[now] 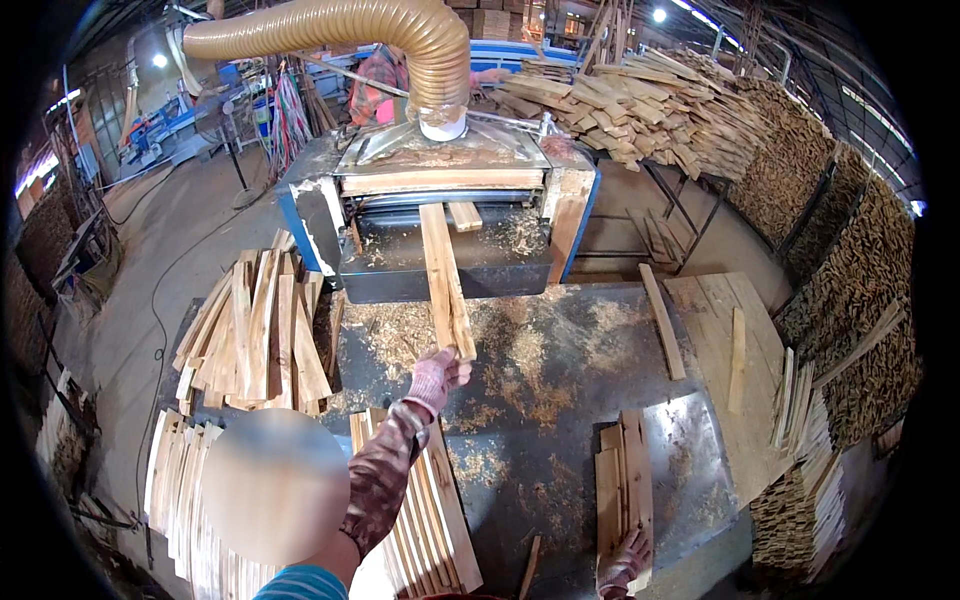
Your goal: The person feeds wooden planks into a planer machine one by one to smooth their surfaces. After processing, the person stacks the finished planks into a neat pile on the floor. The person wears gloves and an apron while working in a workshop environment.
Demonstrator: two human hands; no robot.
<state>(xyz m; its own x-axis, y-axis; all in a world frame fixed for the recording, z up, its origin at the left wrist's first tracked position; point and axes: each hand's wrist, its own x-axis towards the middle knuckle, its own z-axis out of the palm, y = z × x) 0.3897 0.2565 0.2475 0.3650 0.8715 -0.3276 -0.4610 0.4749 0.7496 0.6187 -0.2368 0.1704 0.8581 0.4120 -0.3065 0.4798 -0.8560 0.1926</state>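
A narrow wooden plank [443, 285] slants from the bed of a planing machine [445, 258] toward me. My left hand [440, 380], in a pinkish work glove, is closed around its near end. A shorter wood piece [464, 216] lies beside the plank at the machine's opening. At the lower right, my gloved right hand [625, 560] has its fingers closed over the near end of a wooden board [636, 470]. That board lies in a small stack along the right part of the dark metal table [540, 470].
Wood shavings [390, 335] litter the table. Planks [262, 325] lie heaped at left, with more boards [430, 520] under my left arm. A large wood pile [650, 105] stands behind right. A ribbed hose [350, 30] arches overhead. Another person [378, 85] stands behind the machine. A round blur hides part of the lower left.
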